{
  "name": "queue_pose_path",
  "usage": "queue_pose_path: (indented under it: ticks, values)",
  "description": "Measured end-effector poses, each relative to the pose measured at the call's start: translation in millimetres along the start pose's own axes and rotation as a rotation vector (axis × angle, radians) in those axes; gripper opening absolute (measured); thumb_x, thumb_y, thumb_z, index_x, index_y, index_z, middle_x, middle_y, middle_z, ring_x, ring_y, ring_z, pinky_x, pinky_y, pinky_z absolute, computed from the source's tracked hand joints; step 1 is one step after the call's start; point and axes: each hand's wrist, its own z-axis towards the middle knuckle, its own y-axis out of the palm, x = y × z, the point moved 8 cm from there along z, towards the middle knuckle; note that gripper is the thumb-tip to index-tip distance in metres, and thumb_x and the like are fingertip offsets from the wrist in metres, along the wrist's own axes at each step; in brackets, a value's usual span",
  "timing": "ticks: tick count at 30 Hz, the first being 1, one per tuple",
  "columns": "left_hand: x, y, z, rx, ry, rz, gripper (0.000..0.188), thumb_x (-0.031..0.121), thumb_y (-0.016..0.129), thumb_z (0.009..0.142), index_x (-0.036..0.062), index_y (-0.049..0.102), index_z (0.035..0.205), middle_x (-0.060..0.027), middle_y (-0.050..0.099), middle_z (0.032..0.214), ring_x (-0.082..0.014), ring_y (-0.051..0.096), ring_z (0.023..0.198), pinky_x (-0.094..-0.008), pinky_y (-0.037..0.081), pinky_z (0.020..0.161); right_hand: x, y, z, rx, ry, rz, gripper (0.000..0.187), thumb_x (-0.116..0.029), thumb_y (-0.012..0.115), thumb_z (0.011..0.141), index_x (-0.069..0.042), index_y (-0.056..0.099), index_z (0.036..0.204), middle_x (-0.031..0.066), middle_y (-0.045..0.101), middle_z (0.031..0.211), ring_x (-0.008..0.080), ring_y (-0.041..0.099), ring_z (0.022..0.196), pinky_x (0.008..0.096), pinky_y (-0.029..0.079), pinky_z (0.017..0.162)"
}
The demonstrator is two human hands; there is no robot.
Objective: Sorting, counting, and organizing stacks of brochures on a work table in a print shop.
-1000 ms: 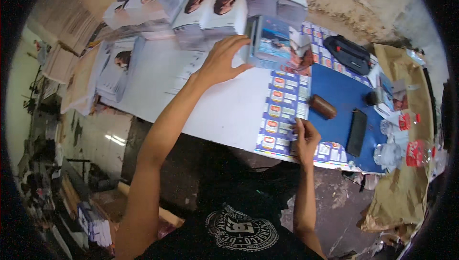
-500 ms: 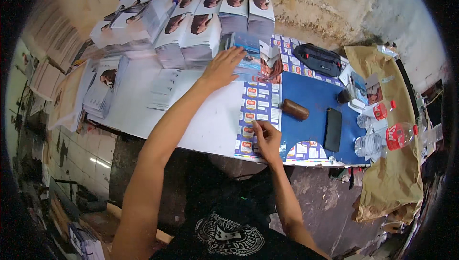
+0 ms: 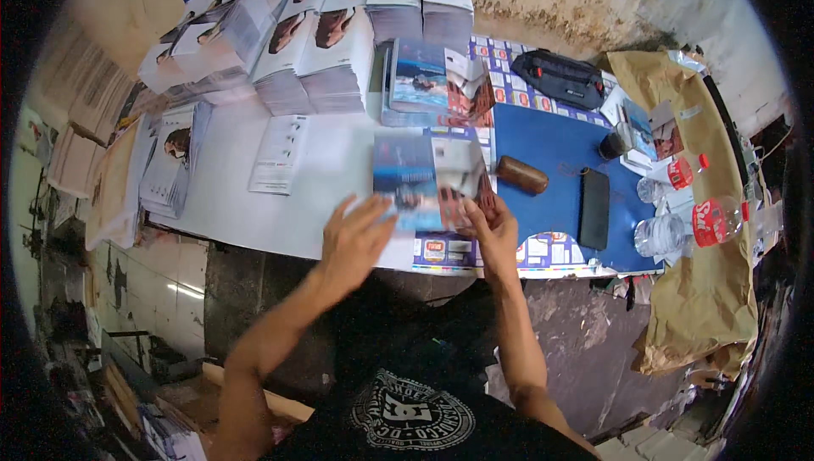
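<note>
A printed cover sheet (image 3: pixel 404 174), blue on one half and pale with red on the other, is slightly blurred near the table's front edge. My right hand (image 3: pixel 496 236) pinches its lower right corner between thumb and fingers. At the lower left corner, my left hand (image 3: pixel 352 236) has its fingers stretched out and apart, the tips at the sheet's edge; whether they press on it is hard to tell. Just beyond lies a pile of matching cover sheets (image 3: pixel 417 80). A small printed leaf (image 3: pixel 280 154) rests on the white tabletop (image 3: pixel 331 152) to the left.
Tall stacks of printed pages (image 3: pixel 339 46) line the back left, with another pile (image 3: pixel 174 156) at the left edge. On the right are a brown case (image 3: pixel 522 174), a black phone-like slab (image 3: pixel 595 207), a dark cup (image 3: pixel 615 141), a black pouch (image 3: pixel 558 80) and plastic bottles (image 3: pixel 716 219).
A cover sheet has come off the pile toward me. My left hand has moved back from the pile to its lower left corner; my right hand has closed on its right corner.
</note>
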Motion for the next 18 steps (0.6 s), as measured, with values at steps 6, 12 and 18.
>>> queue_pose_path:
  ticks: [6,12,18]
  values:
    - [-10,17,-80,0.046,-0.791,-0.843,0.063,0.019,0.076,0.092,0.0012,0.05,0.146,-0.0181,0.046,0.153,-0.0321,0.045,0.141,-0.0478,0.043,0.111,-12,-8,-30,0.025,0.118,-0.663,0.029,-0.002,0.059,0.096,0.003,0.07,0.122,0.0141,0.074,0.111,0.0145,0.068,0.096,0.0294,0.055,0.079]
    - [-38,45,-59,0.116,-1.017,-1.322,0.066,0.011,0.066,0.098,-0.0016,0.033,0.153,-0.0212,0.039,0.157,-0.0303,0.044,0.141,-0.0415,0.04,0.115,-32,9,-40,-0.004,-0.372,-0.642,0.046,0.005,0.055,0.09,0.003,0.061,0.136,0.0206,0.07,0.125,0.0206,0.066,0.112,0.0313,0.05,0.097]
    - [-33,42,-45,0.118,-0.928,-1.094,0.068,0.011,0.067,0.097,0.0004,0.031,0.154,-0.0203,0.04,0.156,-0.031,0.045,0.14,-0.0415,0.039,0.116,-13,-6,-33,0.146,-0.194,-0.727,0.05,0.005,0.059,0.09,0.003,0.057,0.14,0.0234,0.071,0.117,0.0225,0.068,0.109,0.0321,0.05,0.094]
